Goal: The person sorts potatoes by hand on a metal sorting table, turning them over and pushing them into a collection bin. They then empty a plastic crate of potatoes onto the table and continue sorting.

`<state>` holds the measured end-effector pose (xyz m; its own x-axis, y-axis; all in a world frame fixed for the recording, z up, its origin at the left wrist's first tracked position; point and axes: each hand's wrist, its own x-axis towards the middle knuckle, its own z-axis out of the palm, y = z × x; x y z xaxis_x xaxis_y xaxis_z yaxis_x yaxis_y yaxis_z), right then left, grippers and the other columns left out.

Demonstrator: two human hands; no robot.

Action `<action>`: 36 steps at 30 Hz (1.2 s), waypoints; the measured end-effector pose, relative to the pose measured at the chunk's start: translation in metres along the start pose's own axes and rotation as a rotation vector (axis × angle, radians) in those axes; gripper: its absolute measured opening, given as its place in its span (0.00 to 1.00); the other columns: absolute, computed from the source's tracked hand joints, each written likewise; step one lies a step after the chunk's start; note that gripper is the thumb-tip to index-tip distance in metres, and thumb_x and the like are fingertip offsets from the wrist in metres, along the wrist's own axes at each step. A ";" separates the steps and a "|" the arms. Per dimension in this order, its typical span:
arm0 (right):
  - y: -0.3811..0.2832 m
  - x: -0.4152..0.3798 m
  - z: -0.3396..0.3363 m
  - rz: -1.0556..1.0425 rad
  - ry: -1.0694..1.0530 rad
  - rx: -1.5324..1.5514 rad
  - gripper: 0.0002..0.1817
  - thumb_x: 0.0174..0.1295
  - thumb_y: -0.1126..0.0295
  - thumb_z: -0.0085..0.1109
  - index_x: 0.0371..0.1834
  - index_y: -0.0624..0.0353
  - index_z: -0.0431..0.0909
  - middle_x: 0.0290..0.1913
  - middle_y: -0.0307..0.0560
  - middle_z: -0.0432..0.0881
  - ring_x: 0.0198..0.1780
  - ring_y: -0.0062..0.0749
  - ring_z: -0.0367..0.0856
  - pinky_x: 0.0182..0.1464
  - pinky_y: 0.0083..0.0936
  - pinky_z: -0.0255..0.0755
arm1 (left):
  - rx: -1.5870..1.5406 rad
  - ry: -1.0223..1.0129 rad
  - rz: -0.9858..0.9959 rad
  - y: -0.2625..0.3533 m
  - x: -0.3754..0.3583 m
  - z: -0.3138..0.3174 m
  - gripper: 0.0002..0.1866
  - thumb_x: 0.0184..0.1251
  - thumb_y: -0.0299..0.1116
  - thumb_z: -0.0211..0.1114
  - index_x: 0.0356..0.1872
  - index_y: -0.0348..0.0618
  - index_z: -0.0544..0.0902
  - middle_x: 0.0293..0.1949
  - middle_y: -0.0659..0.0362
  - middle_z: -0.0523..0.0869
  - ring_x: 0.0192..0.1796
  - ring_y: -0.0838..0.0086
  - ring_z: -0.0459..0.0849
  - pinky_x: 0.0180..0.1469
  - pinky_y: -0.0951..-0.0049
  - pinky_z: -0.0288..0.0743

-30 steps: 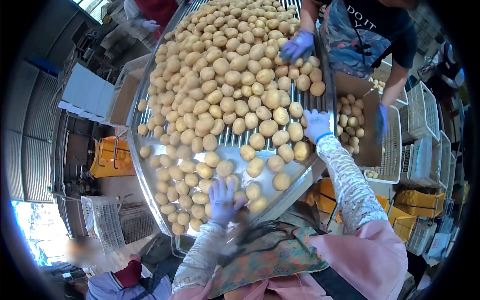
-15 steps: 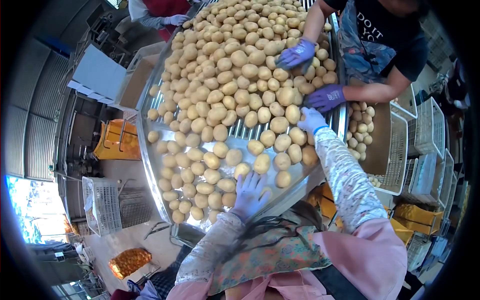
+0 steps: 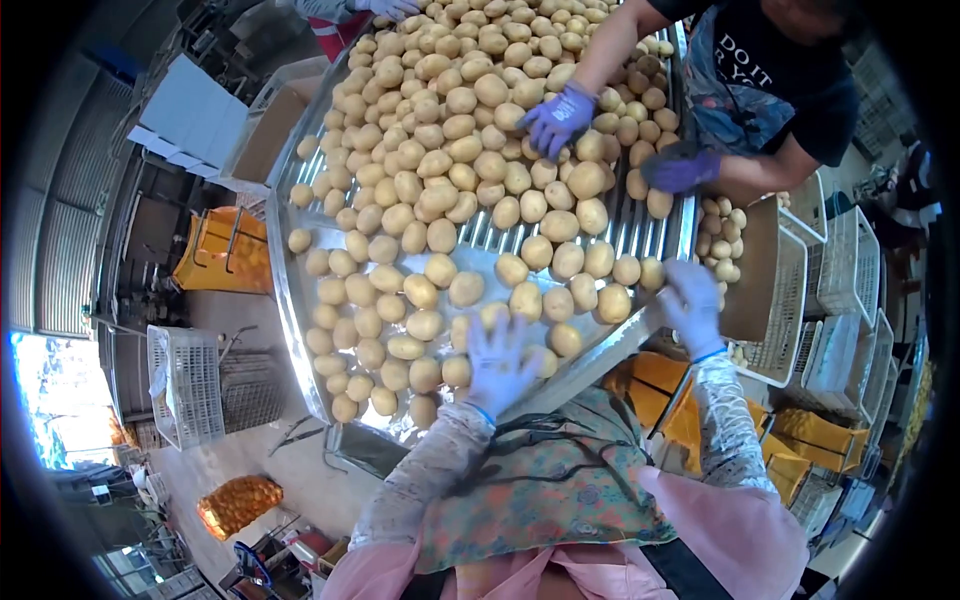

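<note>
My left hand (image 3: 500,365), in a pale lavender glove, lies with fingers spread over potatoes near the front edge of the metal sorting table (image 3: 600,345). It touches the potatoes there and grasps none. My right hand (image 3: 692,308), gloved alike, is at the table's right front corner, fingers apart and slightly bent. The nearest potato (image 3: 651,273) is just beside its fingertips; I see nothing held in it. A large heap of potatoes (image 3: 460,130) covers the far part of the slatted surface, and looser ones (image 3: 405,347) lie on the smooth near part.
At the right, a co-worker's purple-gloved hands (image 3: 560,120) work over the heap. Another person's gloved hand (image 3: 390,8) shows at the far left. Potatoes fill a container (image 3: 720,240) beyond the right edge. White crates (image 3: 855,262) and orange sacks (image 3: 815,440) stand around.
My right hand has drawn back from the co-worker's hand toward the front right corner. Several potatoes there have shifted nearer. My left hand stays spread in about the same place.
</note>
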<state>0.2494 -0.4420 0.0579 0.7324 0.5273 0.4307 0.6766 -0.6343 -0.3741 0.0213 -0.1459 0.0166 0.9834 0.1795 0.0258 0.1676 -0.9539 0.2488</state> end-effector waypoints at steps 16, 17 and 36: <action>-0.136 -0.017 0.105 -0.603 -0.682 0.394 0.23 0.61 0.56 0.60 0.62 0.30 0.83 0.72 0.52 0.73 0.71 0.53 0.72 0.75 0.50 0.61 | 0.059 0.097 -0.170 -0.025 -0.047 0.013 0.39 0.70 0.52 0.63 0.76 0.40 0.68 0.76 0.34 0.63 0.77 0.36 0.60 0.78 0.35 0.48; -0.121 -0.004 0.099 -0.410 -0.863 0.422 0.24 0.59 0.59 0.62 0.62 0.38 0.83 0.69 0.49 0.77 0.68 0.50 0.75 0.72 0.47 0.65 | 0.058 0.105 -0.182 -0.021 -0.049 0.007 0.39 0.70 0.52 0.63 0.76 0.40 0.68 0.76 0.34 0.63 0.77 0.36 0.60 0.78 0.35 0.48; -0.130 -0.021 0.077 -0.461 -0.456 0.119 0.33 0.56 0.45 0.66 0.67 0.39 0.80 0.70 0.56 0.72 0.67 0.62 0.71 0.70 0.56 0.63 | -0.041 0.062 -0.068 -0.081 -0.062 -0.042 0.32 0.71 0.48 0.63 0.74 0.47 0.72 0.73 0.39 0.69 0.76 0.41 0.65 0.78 0.38 0.51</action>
<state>0.1517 -0.3275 0.0343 0.3063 0.9334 0.1872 0.9134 -0.2328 -0.3339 -0.0560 -0.0701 0.0357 0.9634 0.2594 0.0672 0.2298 -0.9287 0.2911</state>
